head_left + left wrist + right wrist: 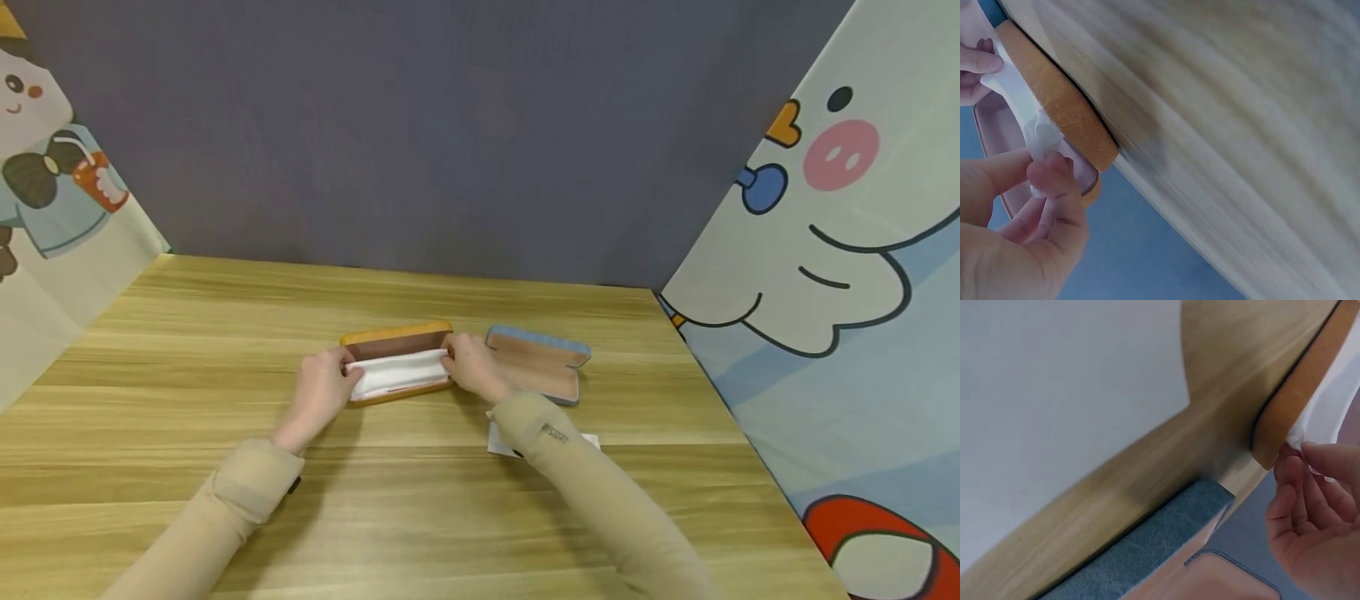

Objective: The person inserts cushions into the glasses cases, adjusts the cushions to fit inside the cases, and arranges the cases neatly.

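An orange-brown glasses case [397, 335] lies open on the table, its hinged lid raised at the back. Across its lower half stretches a folded white cloth [397, 373], which covers most of the inside. My left hand [321, 387] pinches the cloth's left end between thumb and fingers, and in the left wrist view that end bunches up [1042, 134]. At the opposite end my right hand [476, 367] pinches a corner, with thumb and forefinger right at the case's rim in the right wrist view.
A blue glasses case [540, 375] with a tan lining stands open just right of the orange-brown one. Partly under my right forearm lies a flat white sheet [501, 442] on the wooden table [420, 517]. A grey panel [420, 142] rises behind the table.
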### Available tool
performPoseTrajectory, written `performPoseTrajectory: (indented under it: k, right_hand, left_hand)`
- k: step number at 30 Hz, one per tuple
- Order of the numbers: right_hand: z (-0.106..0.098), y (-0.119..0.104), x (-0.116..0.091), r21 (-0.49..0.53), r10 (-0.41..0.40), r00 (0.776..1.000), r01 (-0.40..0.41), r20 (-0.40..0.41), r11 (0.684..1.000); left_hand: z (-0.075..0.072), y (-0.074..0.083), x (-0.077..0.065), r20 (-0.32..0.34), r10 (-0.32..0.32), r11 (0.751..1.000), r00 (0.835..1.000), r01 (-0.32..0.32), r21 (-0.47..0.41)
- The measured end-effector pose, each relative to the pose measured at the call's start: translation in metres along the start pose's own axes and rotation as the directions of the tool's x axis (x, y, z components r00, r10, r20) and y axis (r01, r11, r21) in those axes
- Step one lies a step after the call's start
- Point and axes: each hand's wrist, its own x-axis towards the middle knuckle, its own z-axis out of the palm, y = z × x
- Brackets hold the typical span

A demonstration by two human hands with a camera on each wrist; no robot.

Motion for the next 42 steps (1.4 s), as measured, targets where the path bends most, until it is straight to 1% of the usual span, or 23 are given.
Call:
performPoseTrajectory:
  k: [2, 4, 8, 13, 15, 17, 18, 20, 21, 22, 24, 25, 27, 30, 32, 35, 38, 40, 42]
  right_hand:
    - [0.002, 0.0, 0.001, -0.02, 0.0, 1.0, 0.0, -0.008, 1.0]
    - [0.003, 0.0, 0.002, -0.035, -0.003, 1.0, 0.002, -0.012, 0.999]
    - [0.003, -0.002, 0.001, -0.033, -0.004, 1.0, 0.004, -0.004, 0.999]
    - [0.0, -0.002, -0.001, -0.009, 0.008, 1.0, -0.008, 0.012, 1.0]
    - [-0.001, 0.0, -0.002, -0.002, 0.012, 1.0, -0.012, 0.006, 1.0]
    - [-0.003, 0.001, -0.004, 0.02, 0.022, 1.0, -0.023, 0.005, 1.0]
    - [-0.004, 0.002, -0.005, 0.028, 0.024, 1.0, -0.024, -0.004, 0.999]
    - [-0.005, 0.004, -0.006, 0.063, 0.045, 0.999, -0.044, -0.011, 0.997]
    - [-0.006, 0.004, -0.007, 0.09, 0.06, 0.998, -0.059, -0.009, 0.994]
    - [-0.007, 0.004, -0.008, 0.123, 0.076, 0.997, -0.075, -0.006, 0.99]
    - [-0.008, 0.004, -0.008, 0.183, 0.117, 0.993, -0.116, 0.006, 0.976]
    - [-0.008, 0.004, -0.008, 0.208, 0.14, 0.99, -0.141, 0.02, 0.968]
    - [-0.009, 0.004, -0.008, 0.256, 0.18, 0.982, -0.188, 0.055, 0.948]
    - [-0.011, 0.002, -0.008, 0.32, 0.231, 0.965, -0.26, 0.126, 0.911]
    - [-0.012, 0.001, -0.008, 0.369, 0.26, 0.95, -0.307, 0.172, 0.877]
    - [-0.013, -0.001, -0.006, 0.411, 0.283, 0.932, -0.355, 0.225, 0.84]
    - [-0.013, -0.001, -0.004, 0.412, 0.279, 0.929, -0.36, 0.245, 0.837]
    - [-0.013, -0.002, -0.003, 0.4, 0.269, 0.93, -0.353, 0.252, 0.846]
    - [-0.013, -0.003, -0.002, 0.398, 0.271, 0.928, -0.357, 0.256, 0.845]
  left_hand:
    - [0.001, 0.0, 0.0, -0.013, 0.018, 1.0, 1.0, -0.018, 0.01]
    - [0.002, -0.001, -0.001, -0.012, 0.024, 1.0, 1.0, -0.024, 0.017]
    - [0.0, -0.001, -0.002, 0.015, 0.007, 1.0, 1.0, -0.007, 0.014]
    - [-0.008, -0.002, -0.006, 0.056, -0.029, 0.999, 0.998, 0.03, -0.015]
    - [-0.012, -0.004, -0.008, 0.087, -0.053, 0.998, 0.995, 0.055, -0.026]
    - [-0.015, -0.006, -0.008, 0.129, -0.083, 0.996, 0.988, 0.088, -0.032]
    - [-0.017, -0.007, -0.009, 0.164, -0.108, 0.992, 0.981, 0.117, -0.044]
    - [-0.02, -0.008, -0.008, 0.251, -0.168, 0.977, 0.953, 0.194, -0.083]
    - [-0.021, -0.009, -0.008, 0.295, -0.198, 0.964, 0.935, 0.239, -0.111]
    - [-0.023, -0.008, -0.007, 0.342, -0.227, 0.947, 0.912, 0.289, -0.141]
    - [-0.025, -0.008, -0.006, 0.432, -0.266, 0.896, 0.862, 0.386, -0.22]
    - [-0.025, -0.008, -0.005, 0.467, -0.27, 0.869, 0.842, 0.422, -0.257]
    - [-0.026, -0.007, -0.004, 0.519, -0.267, 0.815, 0.812, 0.478, -0.328]
    - [-0.027, -0.006, -0.002, 0.573, -0.261, 0.743, 0.777, 0.541, -0.395]
    - [-0.028, -0.005, 0.0, 0.595, -0.266, 0.701, 0.758, 0.576, -0.42]
    - [-0.028, -0.005, 0.003, 0.62, -0.275, 0.663, 0.734, 0.612, -0.431]
    - [-0.027, -0.004, 0.005, 0.633, -0.278, 0.652, 0.723, 0.626, -0.428]
    - [-0.026, -0.004, 0.006, 0.635, -0.28, 0.647, 0.72, 0.63, -0.429]
    - [-0.025, -0.004, 0.007, 0.631, -0.29, 0.647, 0.719, 0.633, -0.424]
